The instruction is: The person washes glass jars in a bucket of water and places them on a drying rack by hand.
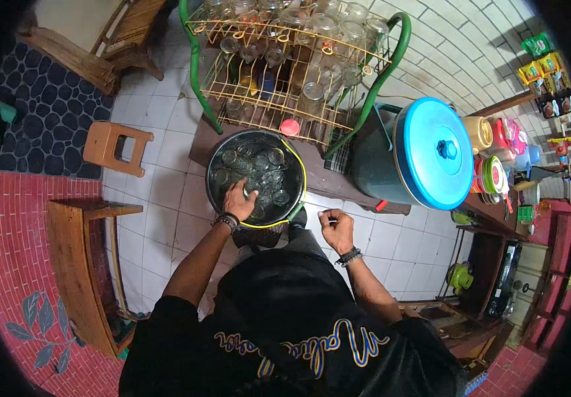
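A black bucket [214, 165] with a yellow handle stands on the floor in front of me. Several clear glass mugs [275, 157] lie in water inside it. My left hand [238, 200] reaches over the near rim into the bucket, thumb apart from the fingers, nothing visibly gripped. Some of its fingertips are hard to make out against the wet glass. To the right of the bucket, my right hand [337, 229] hangs above the tiled floor with its fingers curled in. I see nothing in it.
A wire rack [265, 92] with green posts holds several glasses behind the bucket. On the right is a large dark container with a blue lid [424, 155]. A plastic stool [113, 147] and wooden table [77, 264] stand left. Plastic containers [490, 172] line the right side.
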A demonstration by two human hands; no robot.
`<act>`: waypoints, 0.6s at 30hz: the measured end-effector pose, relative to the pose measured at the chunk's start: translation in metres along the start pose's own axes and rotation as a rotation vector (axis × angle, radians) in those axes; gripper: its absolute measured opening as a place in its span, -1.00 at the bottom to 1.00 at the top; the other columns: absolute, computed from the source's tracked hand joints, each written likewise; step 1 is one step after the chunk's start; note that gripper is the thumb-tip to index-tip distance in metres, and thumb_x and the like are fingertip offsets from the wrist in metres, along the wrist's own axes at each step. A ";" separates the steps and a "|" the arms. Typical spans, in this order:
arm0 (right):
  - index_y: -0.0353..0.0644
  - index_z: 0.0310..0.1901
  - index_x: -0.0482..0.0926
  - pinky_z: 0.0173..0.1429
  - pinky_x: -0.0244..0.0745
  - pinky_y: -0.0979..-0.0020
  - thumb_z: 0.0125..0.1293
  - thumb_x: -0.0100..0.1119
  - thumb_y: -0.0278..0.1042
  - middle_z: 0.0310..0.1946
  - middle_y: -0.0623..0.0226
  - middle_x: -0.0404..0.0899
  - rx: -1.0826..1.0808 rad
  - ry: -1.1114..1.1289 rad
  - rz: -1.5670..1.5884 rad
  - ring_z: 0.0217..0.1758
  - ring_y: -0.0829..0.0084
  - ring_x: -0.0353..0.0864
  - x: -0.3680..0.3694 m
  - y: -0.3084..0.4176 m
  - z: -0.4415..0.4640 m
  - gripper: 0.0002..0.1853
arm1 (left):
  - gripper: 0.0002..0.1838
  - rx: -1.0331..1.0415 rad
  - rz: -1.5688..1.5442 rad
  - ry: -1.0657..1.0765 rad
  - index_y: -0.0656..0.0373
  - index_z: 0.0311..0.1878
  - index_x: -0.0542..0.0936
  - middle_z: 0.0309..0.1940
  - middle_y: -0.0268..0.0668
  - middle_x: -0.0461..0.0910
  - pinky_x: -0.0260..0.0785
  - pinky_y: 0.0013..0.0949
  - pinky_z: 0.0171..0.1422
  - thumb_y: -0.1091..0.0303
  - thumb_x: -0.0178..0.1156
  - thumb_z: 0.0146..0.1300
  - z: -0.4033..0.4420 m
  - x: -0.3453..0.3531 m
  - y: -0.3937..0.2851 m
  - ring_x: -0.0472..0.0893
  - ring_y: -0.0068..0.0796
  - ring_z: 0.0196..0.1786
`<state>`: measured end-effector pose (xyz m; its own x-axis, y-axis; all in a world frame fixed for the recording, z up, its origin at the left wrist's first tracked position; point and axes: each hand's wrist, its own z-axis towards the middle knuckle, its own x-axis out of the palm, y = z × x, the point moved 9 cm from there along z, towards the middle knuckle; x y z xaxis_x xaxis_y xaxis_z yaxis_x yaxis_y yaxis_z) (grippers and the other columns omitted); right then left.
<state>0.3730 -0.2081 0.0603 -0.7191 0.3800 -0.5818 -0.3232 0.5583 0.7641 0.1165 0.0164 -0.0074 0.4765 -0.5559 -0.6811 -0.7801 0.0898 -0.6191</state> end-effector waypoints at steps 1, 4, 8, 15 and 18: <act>-0.33 -0.27 0.79 -0.30 0.59 0.38 0.37 0.45 -0.23 -0.39 0.16 0.79 -0.024 -0.033 0.023 -0.43 0.44 0.71 -0.004 0.002 0.004 -0.73 | -0.28 0.006 0.003 0.000 0.22 0.50 0.44 0.41 0.12 0.51 0.24 -0.01 0.63 0.09 0.34 0.37 0.001 0.000 -0.003 0.44 0.13 0.49; -0.35 -0.27 0.72 -0.23 0.61 0.27 0.29 0.45 -0.29 -0.40 0.04 0.72 -0.323 -0.101 -0.176 -0.39 0.15 0.72 -0.023 0.047 0.032 -0.76 | -0.29 0.071 0.020 0.039 0.24 0.50 0.43 0.39 0.16 0.51 0.27 0.02 0.60 0.08 0.33 0.39 -0.005 0.006 -0.007 0.46 0.15 0.47; -0.28 0.10 0.62 0.20 0.62 0.07 0.17 0.42 -0.45 0.01 -0.07 0.64 -0.716 -0.152 -0.294 0.13 -0.08 0.65 -0.047 0.144 0.093 -0.56 | -0.14 0.144 0.080 0.072 0.20 0.60 0.33 0.53 0.19 0.34 0.11 0.13 0.68 -0.07 0.33 0.37 -0.021 0.016 0.004 0.29 0.21 0.60; 0.21 0.56 0.36 0.44 0.53 -0.07 0.20 0.40 -0.38 0.65 0.02 0.14 -0.848 0.023 -0.948 0.56 -0.07 0.35 -0.015 0.239 0.224 -0.15 | 0.17 0.073 0.325 0.106 0.10 0.67 0.24 0.70 0.22 -0.05 -0.28 0.38 0.74 -0.51 0.31 0.18 -0.049 0.030 0.037 -0.11 0.24 0.75; 0.31 0.59 0.29 0.47 0.51 -0.07 0.32 0.37 -0.31 0.70 0.06 0.05 -0.773 0.258 -1.120 0.63 -0.05 0.29 0.013 0.234 0.262 -0.18 | 0.21 0.144 0.286 0.122 0.14 0.68 0.20 0.74 0.17 -0.24 -0.33 0.38 0.74 -0.49 0.36 0.16 -0.052 0.037 0.044 -0.14 0.23 0.76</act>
<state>0.4488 0.1209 0.1587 0.0823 -0.1882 -0.9787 -0.9923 -0.1062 -0.0630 0.0785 -0.0434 -0.0396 0.1882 -0.5850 -0.7889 -0.8060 0.3670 -0.4644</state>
